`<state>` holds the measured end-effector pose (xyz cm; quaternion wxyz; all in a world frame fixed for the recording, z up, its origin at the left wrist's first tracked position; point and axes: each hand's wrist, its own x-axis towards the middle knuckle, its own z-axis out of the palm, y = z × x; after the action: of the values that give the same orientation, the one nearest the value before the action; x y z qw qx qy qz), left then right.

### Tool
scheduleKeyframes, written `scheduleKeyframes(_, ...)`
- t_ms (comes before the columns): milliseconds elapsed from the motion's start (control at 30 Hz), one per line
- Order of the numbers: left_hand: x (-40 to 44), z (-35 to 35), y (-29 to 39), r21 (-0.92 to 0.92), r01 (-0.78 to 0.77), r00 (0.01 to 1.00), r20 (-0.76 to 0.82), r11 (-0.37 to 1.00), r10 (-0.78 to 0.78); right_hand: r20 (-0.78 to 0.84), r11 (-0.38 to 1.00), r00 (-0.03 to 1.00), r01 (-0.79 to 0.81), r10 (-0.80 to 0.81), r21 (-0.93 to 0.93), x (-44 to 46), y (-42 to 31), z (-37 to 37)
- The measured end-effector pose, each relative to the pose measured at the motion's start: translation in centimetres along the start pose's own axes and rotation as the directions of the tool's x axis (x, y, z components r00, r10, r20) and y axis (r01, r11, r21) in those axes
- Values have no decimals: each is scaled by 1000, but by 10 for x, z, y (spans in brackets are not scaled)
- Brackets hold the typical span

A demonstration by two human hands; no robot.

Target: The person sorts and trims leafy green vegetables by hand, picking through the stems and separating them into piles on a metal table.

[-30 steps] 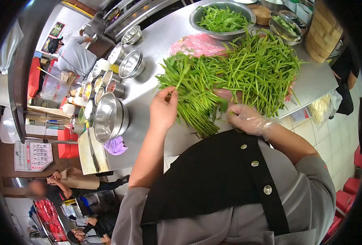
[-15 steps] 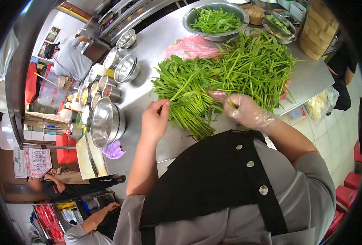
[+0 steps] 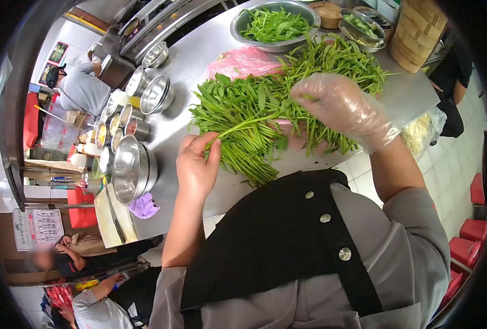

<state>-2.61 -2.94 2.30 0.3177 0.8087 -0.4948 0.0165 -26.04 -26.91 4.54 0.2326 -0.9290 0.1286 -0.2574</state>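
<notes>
My left hand (image 3: 198, 167) is bare, its thumb and fingers pinching the end of a long green stalk (image 3: 240, 128) of what looks like water spinach. That stalk stretches right, over a bundle of leafy greens (image 3: 251, 156) with the cut stems towards me. My right hand (image 3: 346, 107), in a clear plastic glove, is raised above a second, looser heap of the greens (image 3: 336, 60). Its fingers are curled together; a bit of green shows at the fingertips, but I cannot make out what they hold. Pink plastic (image 3: 243, 63) lies behind and partly under the greens.
A metal basin (image 3: 238, 34) of leaves stands at the back. Steel bowls (image 3: 127, 170), a cutting board (image 3: 105, 216) with a knife (image 3: 115, 218) and a purple leaf (image 3: 144, 206) are on the left. A woven bamboo container (image 3: 417, 35) stands right. Other people work nearby.
My right hand has risen and moved away from the cut stems to above the looser heap. My left hand has lowered slightly, with a stalk now plain in its pinch. The whole view has shifted slightly.
</notes>
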Motion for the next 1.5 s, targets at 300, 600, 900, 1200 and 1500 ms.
scheduleKeyframes(300, -2, 2, 12, -122, -33, 999, -15, 992, 32, 185, 984, 979, 109, -83, -137, 6, -18, 30)
scheduleKeyframes(600, -4, 9, 15, -73, -134, 991, 0, 988, 135, 135, 984, 979, 165, -154, -70, 5, -5, 53)
scheduleKeyframes(900, -5, 12, 12, -26, -132, 991, 16, 991, 132, -35, 864, 957, -242, 287, 442, -3, 10, 69)
scheduleKeyframes(1200, -5, 14, 19, -5, -145, 984, 102, 989, 145, 85, 976, 982, 155, -169, 151, 3, -7, 58)
scheduleKeyframes(1500, -6, 16, 19, -3, -158, 984, 86, 987, 158, 177, 954, 972, 102, -156, 283, -1, -9, 85)
